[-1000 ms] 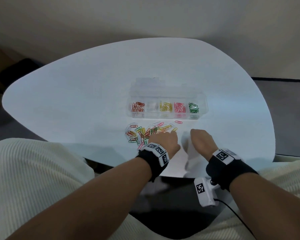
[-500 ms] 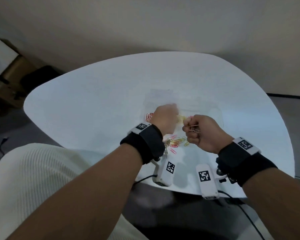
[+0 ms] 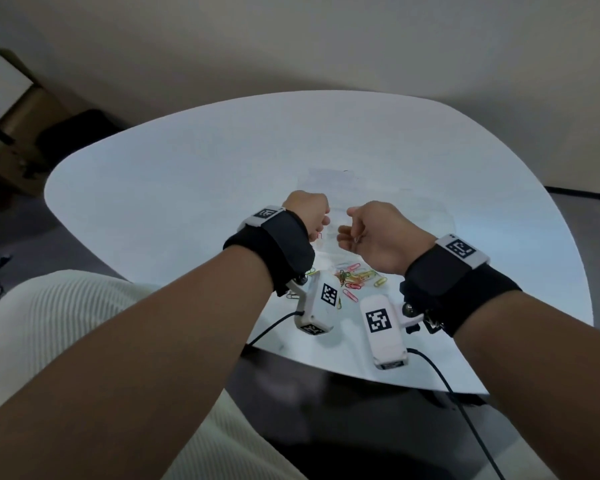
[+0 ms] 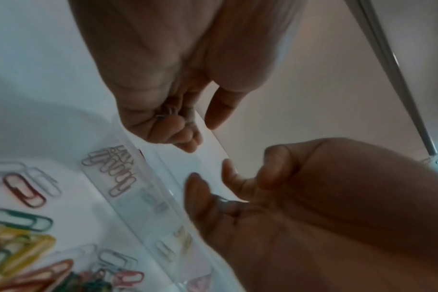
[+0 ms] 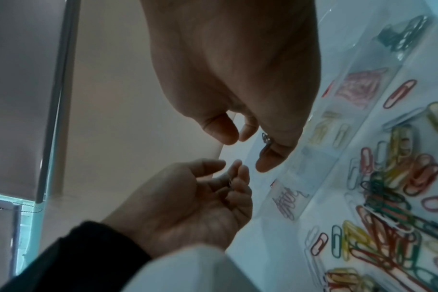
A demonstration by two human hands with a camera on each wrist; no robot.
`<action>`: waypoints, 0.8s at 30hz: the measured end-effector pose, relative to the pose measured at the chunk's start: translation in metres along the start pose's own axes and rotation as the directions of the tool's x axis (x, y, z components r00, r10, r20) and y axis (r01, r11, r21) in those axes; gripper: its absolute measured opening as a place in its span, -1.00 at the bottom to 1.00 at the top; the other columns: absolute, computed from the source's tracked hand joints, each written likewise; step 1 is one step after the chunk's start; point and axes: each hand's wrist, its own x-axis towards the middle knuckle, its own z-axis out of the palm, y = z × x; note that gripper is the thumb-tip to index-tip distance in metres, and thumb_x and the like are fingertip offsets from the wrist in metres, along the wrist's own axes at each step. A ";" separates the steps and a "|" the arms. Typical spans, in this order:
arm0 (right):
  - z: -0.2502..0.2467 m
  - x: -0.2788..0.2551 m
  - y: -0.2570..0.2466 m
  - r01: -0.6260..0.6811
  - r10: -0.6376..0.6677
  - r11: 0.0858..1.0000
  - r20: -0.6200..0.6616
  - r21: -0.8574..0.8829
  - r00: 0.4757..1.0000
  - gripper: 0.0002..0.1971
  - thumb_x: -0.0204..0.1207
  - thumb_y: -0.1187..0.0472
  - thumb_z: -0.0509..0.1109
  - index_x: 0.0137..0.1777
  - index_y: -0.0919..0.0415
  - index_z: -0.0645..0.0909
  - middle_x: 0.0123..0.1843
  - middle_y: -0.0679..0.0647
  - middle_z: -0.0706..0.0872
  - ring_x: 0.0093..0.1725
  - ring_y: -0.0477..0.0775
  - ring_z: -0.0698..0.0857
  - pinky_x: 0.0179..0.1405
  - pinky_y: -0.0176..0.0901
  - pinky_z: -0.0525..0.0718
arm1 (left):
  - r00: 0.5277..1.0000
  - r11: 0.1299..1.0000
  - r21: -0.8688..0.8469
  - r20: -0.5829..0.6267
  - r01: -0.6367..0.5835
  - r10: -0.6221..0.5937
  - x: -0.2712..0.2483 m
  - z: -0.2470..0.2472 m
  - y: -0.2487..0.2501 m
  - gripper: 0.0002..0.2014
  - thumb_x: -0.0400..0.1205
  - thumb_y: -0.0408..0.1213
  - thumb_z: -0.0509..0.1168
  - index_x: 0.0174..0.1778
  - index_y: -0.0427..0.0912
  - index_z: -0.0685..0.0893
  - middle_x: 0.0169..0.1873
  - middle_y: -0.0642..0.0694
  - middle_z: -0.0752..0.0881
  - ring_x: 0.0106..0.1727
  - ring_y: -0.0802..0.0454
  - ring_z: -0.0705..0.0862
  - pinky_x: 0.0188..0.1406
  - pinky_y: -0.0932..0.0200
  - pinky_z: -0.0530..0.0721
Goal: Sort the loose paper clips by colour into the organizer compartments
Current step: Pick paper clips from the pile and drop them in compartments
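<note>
Both hands hover over the clear organizer (image 5: pixel 320 158), left hand (image 3: pixel 307 211) and right hand (image 3: pixel 378 237) each cupping silver clips; its compartments hold colour-sorted clips, loose clips (image 3: pixel 357 277) near the bench's (image 3: pixel 187 202) front edge.

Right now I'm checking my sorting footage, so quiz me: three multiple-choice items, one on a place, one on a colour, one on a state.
1. Relative to the organizer, the loose pile lies: A) beyond it B) nearer the person C) inside it.
2. The wristbands are: A) black B) red C) yellow.
3. The left hand and right hand: A) lie flat B) grip the organizer C) each hold small clips.

B: the head view shows the pile on the person's side.
A: both bands are black.
C: the wrist views show clips in both hands' fingers.
</note>
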 end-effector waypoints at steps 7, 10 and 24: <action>0.008 0.004 0.004 0.019 -0.011 0.994 -0.076 0.104 0.997 -0.63 0.40 0.61 0.05 0.13 0.64 0.57 0.45 0.42 0.32 0.33 0.46 0.56 0.27 -0.16 0.59 | 1.000 0.984 -0.173 0.006 0.028 -0.027 0.000 0.007 0.006 -0.93 0.64 -0.40 0.14 -0.12 -0.31 0.49 -0.32 -0.18 0.50 -0.40 -0.03 0.48 -0.28 0.17 0.57; 0.003 0.003 0.004 0.004 0.002 0.993 -0.049 0.119 0.999 -0.82 0.38 0.51 0.12 -0.21 0.35 0.54 -0.14 0.15 0.26 -0.30 0.09 0.20 0.14 -0.24 0.47 | 0.999 0.970 -0.242 0.039 0.040 -0.031 0.001 0.008 0.004 -0.91 0.66 -0.40 0.12 -0.04 -0.34 0.50 -0.13 -0.21 0.53 -0.19 -0.08 0.56 -0.07 0.10 0.65; -0.052 -0.023 0.018 0.252 -0.244 0.963 -0.091 0.090 0.965 -0.54 0.56 0.46 0.09 0.41 0.19 0.52 0.23 0.22 0.72 0.22 0.11 0.74 0.29 -0.02 0.66 | 0.984 0.971 -0.228 0.177 0.068 -0.027 0.006 0.020 -0.004 -0.71 0.63 -0.13 0.19 0.23 -0.15 0.48 0.23 -0.15 0.45 0.21 -0.10 0.43 0.21 -0.06 0.55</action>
